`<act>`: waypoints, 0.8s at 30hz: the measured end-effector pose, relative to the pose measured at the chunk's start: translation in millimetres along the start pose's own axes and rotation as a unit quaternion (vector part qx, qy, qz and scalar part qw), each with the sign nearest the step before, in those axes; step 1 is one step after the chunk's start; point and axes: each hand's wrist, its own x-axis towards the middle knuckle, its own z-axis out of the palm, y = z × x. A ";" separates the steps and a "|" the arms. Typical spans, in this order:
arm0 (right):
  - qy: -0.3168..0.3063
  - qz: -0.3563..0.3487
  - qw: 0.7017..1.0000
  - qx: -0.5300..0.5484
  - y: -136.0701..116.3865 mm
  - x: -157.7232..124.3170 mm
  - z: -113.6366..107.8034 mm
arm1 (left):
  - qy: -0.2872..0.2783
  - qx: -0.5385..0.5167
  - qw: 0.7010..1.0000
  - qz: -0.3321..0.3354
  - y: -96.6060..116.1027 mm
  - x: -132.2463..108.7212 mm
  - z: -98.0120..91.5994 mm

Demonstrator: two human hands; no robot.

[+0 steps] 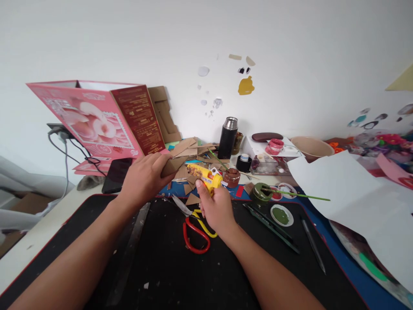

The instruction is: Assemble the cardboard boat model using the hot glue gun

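My left hand (145,176) is closed on a small piece of brown cardboard (175,165). In my right hand (217,206) is a yellow glue gun (201,172), its stained nozzle pointing left toward that cardboard; the two look close together. Loose cardboard scraps (187,148) lie in a pile behind both hands. Just below the glue gun, scissors (196,234) with one red and one yellow handle rest on the black mat (180,280). A metal ruler (132,249) lies below my left hand.
A pink box (97,125) and a black phone (116,174) are at the left. Behind stands a black flask (227,140). Paint jars (261,193), a green paint lid (282,215), pens (274,228) and white paper (342,185) lie to the right.
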 end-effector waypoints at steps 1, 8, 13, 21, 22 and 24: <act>0.000 0.001 1.000 0.000 0.0 -0.1 0.1 | 0.000 0.001 1.000 0.000 -0.1 -0.1 0.3; 0.004 0.012 1.000 0.004 0.0 -0.2 1.0 | -0.004 -0.001 1.000 0.000 0.5 -0.2 0.7; 0.006 0.013 1.000 0.013 0.4 -0.7 0.9 | -0.001 -0.008 1.000 -0.004 1.1 -0.3 0.5; 0.005 0.007 1.000 0.023 -1.6 -1.0 0.2 | 0.001 -0.019 1.000 -0.007 0.4 0.2 -0.1; 0.006 0.007 1.000 0.024 -1.5 -0.8 0.2 | 0.000 -0.021 1.000 -0.009 0.4 0.3 -0.3; 0.007 0.009 1.000 0.023 -1.0 -0.6 0.2 | -0.001 -0.025 1.000 -0.014 0.6 0.4 -1.0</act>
